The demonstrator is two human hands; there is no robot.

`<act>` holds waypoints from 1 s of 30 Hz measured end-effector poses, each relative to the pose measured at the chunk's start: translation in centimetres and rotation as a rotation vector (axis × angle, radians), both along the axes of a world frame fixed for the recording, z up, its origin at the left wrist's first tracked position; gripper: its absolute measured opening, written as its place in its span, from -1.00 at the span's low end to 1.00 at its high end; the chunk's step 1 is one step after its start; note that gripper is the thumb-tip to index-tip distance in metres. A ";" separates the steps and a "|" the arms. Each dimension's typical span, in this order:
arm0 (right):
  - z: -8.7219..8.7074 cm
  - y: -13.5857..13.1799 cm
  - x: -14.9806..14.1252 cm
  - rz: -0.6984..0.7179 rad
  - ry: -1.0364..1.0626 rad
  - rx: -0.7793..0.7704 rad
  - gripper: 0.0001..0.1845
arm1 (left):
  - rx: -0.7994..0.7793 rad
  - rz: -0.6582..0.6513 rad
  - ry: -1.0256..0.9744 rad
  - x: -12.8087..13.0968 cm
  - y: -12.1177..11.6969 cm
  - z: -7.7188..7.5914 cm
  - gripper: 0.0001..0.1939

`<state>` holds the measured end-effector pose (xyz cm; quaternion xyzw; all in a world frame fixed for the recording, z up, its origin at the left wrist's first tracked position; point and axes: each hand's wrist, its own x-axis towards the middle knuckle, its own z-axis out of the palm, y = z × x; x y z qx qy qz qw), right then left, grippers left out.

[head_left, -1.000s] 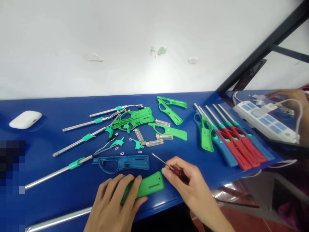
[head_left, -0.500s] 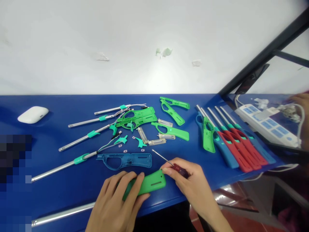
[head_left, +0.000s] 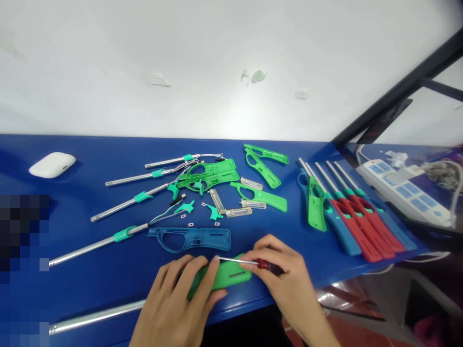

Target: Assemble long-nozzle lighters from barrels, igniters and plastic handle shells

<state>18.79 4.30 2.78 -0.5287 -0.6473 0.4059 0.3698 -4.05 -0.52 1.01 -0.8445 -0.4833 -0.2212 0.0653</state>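
Observation:
Near the table's front edge my left hand (head_left: 181, 294) is wrapped over a green lighter handle (head_left: 231, 275), and its fingers hide the handle's left part. From under that hand a metal lighter tube (head_left: 97, 315) runs out to the left. My right hand (head_left: 280, 272) grips a screwdriver (head_left: 267, 266) with a dark red handle. The thin shaft lies across the top of the green handle, its tip by my left forefinger. Just beyond lies a blue half shell (head_left: 195, 239), inner side up.
Several metal tubes with wires (head_left: 135, 197) lie left, near a white case (head_left: 52, 165). Green half shells (head_left: 217, 173), turquoise triggers (head_left: 186, 207) and clear fuel tanks (head_left: 238, 212) spread across the middle. Whole lighters (head_left: 356, 221) line up right, beside a power strip (head_left: 401, 185).
The screwdriver has swung down, from pointing up over the table to lying across the green handle. My left hand keeps its hold, and the view has shifted slightly.

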 end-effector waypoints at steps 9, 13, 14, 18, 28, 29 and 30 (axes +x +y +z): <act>-0.8 -0.4 0.0 -0.039 -0.064 0.175 -0.74 | -0.065 -0.003 0.032 -0.3 -0.7 -1.1 -0.69; -1.1 -0.6 0.1 -0.050 -0.098 0.233 -0.73 | -0.084 -0.016 0.024 -0.4 -0.8 -1.1 -0.67; -1.1 -0.6 0.1 -0.045 -0.104 0.249 -0.74 | -0.085 -0.017 0.018 -0.3 -0.8 -1.0 -0.68; -1.2 -0.9 0.5 -0.036 -0.130 0.300 -0.73 | -0.053 -0.004 -0.036 -0.1 -0.6 -0.7 -0.69; -1.8 -1.8 0.9 0.063 -0.243 0.414 -0.56 | -0.090 -0.017 0.018 -0.5 -0.7 -1.1 -0.60; -1.8 -1.8 0.9 0.070 -0.276 0.440 -0.54 | -0.089 -0.019 0.017 -0.4 -0.7 -1.1 -0.62; -1.8 -1.9 1.0 0.077 -0.314 0.463 -0.51 | -0.090 -0.021 0.014 -0.4 -0.7 -1.0 -0.64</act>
